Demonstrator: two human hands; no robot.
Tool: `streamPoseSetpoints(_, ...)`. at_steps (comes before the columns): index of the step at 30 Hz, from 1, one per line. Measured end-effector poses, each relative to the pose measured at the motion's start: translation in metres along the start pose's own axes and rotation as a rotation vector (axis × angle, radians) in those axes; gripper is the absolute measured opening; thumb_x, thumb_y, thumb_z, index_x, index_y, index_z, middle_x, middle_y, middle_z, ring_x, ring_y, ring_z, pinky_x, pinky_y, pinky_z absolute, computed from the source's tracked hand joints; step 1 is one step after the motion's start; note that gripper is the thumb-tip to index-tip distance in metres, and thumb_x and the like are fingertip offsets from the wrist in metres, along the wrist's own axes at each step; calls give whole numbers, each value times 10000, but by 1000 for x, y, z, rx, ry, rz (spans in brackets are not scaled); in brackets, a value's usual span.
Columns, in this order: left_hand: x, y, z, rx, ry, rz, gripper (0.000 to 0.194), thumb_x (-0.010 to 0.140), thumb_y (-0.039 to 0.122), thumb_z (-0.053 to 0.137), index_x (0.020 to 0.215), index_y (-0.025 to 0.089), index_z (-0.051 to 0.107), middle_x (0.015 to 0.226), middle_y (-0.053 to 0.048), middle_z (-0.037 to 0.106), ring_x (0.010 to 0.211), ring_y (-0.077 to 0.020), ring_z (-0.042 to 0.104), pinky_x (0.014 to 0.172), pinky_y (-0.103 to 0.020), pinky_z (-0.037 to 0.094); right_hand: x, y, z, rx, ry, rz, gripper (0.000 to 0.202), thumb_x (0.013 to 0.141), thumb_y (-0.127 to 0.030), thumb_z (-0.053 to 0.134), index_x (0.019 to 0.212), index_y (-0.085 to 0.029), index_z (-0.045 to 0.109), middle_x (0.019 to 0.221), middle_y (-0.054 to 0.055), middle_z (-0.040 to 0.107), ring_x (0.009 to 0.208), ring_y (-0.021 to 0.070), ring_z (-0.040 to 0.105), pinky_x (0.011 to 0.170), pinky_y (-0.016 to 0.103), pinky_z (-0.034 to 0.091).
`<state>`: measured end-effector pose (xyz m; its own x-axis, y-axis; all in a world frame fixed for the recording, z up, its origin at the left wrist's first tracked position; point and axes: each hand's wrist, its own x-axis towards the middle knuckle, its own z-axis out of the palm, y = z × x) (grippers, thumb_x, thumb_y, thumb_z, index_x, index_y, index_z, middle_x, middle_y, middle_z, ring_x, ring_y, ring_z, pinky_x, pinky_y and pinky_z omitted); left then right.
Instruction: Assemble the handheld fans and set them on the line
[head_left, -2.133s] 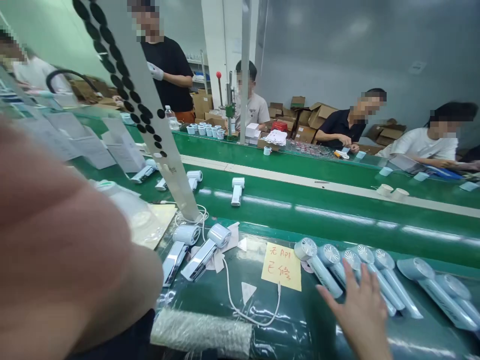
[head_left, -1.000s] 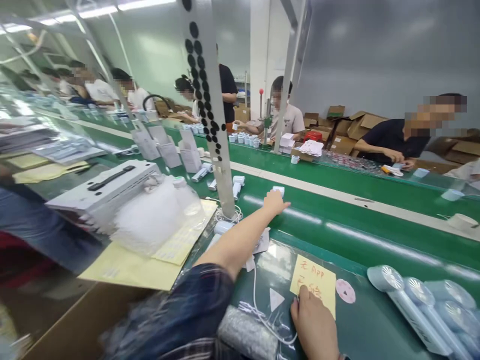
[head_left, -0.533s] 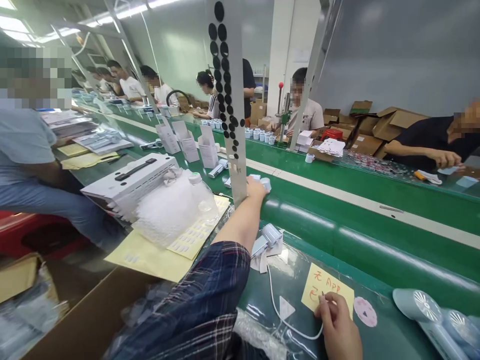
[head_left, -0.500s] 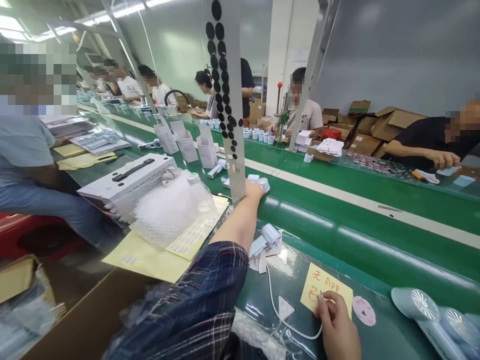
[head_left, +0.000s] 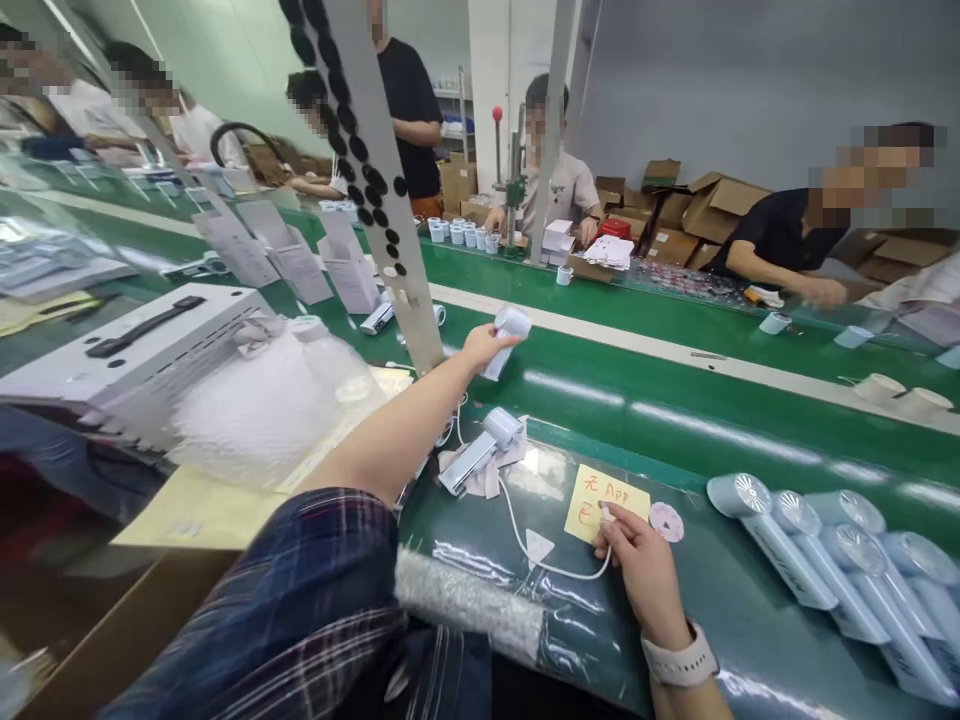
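My left hand (head_left: 486, 348) is stretched out over the green belt (head_left: 585, 375), closed on a light blue device (head_left: 513, 322) with a round head. Over the near table my right hand (head_left: 630, 540) pinches the end of a white cable (head_left: 517, 520), beside a yellow note (head_left: 589, 490) with red writing. Between my two hands another light blue device (head_left: 480, 455) lies on a crumpled white cloth (head_left: 517, 452). A pink round disc (head_left: 666, 521) is just past my right fingers.
Several blue devices (head_left: 847, 545) lie at the right. A slanted metal post (head_left: 397, 240) rises beside my left arm. Bubble wrap (head_left: 469, 600) lies near me; a white box (head_left: 142, 350) stands left. People work across the belt.
My left hand has lifted a light blue device from the belt's near side. The view has turned right, and more of the devices at the right shows. My right hand stays by the note.
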<state>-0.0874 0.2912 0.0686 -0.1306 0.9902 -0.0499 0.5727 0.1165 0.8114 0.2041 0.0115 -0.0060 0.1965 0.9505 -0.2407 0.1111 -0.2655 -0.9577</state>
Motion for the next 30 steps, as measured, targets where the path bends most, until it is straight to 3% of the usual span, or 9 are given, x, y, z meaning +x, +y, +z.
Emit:
streamPoseSetpoints(3, -23, -4, -6, -140, 10, 101, 560, 822, 439, 844, 1286, 166, 689, 1223, -87, 763, 1054, -207, 703, 945, -305, 536, 1, -1, -7, 3, -45, 0, 777, 641, -763, 794, 1047, -103, 754, 645, 66, 697, 585, 236, 647, 569, 345, 484)
streamPoseSetpoints(6, -44, -7, -11, -166, -16, 93, 531, 817, 480, 818, 1198, 122, 728, 1197, -139, 771, 1029, -247, 710, 887, -324, 535, 0, 0, -5, -9, -75, -8, 742, 643, -784, 801, 986, -127, 755, 637, 57, 684, 577, 223, 633, 576, 346, 494)
streamPoseSetpoints(8, -53, 1, -3, -134, -95, 83, 516, 824, 525, 792, 1139, 118, 753, 1134, -144, 784, 996, -272, 718, 848, -340, 537, -3, 2, 0, -18, -75, -20, 730, 654, -801, 793, 955, -137, 753, 638, 59, 682, 585, 225, 631, 603, 361, 514)
streamPoseSetpoints(13, -60, 53, 56, 37, -375, 136, 497, 650, 549, 924, 941, 167, 796, 1050, -86, 795, 985, -292, 722, 833, -337, 532, -7, 7, 12, -51, -32, -82, 732, 705, -829, 753, 989, -153, 758, 674, 61, 705, 639, 234, 642, 675, 378, 523)
streamPoseSetpoints(16, -61, 80, 95, 136, -513, 118, 381, 729, 480, 899, 874, 151, 774, 1002, -92, 787, 936, -263, 727, 834, -351, 551, -5, 7, 13, -54, -28, -105, 768, 697, -871, 722, 972, -155, 752, 658, 61, 703, 620, 238, 644, 658, 376, 525)
streamPoseSetpoints(19, -66, 87, 123, 207, -602, 113, 288, 852, 415, 828, 945, 154, 752, 1036, -68, 773, 979, -220, 721, 928, -393, 576, -3, 5, 12, -40, -43, -126, 779, 702, -897, 694, 938, -156, 744, 638, 62, 696, 592, 234, 637, 635, 369, 529)
streamPoseSetpoints(22, -74, 83, 140, 243, -549, 123, 288, 829, 392, 851, 954, 157, 740, 1186, -100, 736, 1203, -272, 660, 1086, -492, 520, -2, 5, 12, -31, -42, -150, 736, 744, -878, 683, 921, -167, 743, 635, 50, 687, 601, 224, 629, 643, 353, 518)
streamPoseSetpoints(26, -87, 82, 129, 88, -433, 167, 420, 654, 399, 944, 970, 189, 763, 1223, -123, 722, 1313, -373, 599, 1096, -442, 500, -1, 3, 10, -28, -57, -153, 690, 760, -847, 703, 918, -176, 741, 626, 37, 677, 612, 218, 624, 650, 341, 502)
streamPoseSetpoints(30, -125, 70, 76, -226, -413, 262, 673, 821, 699, 725, 1232, 167, 703, 1187, -133, 749, 1104, -288, 701, 922, -361, 568, -10, -8, 5, 2, -113, -140, 730, 770, -874, 654, 944, -168, 714, 584, 23, 640, 568, 208, 599, 622, 336, 496)
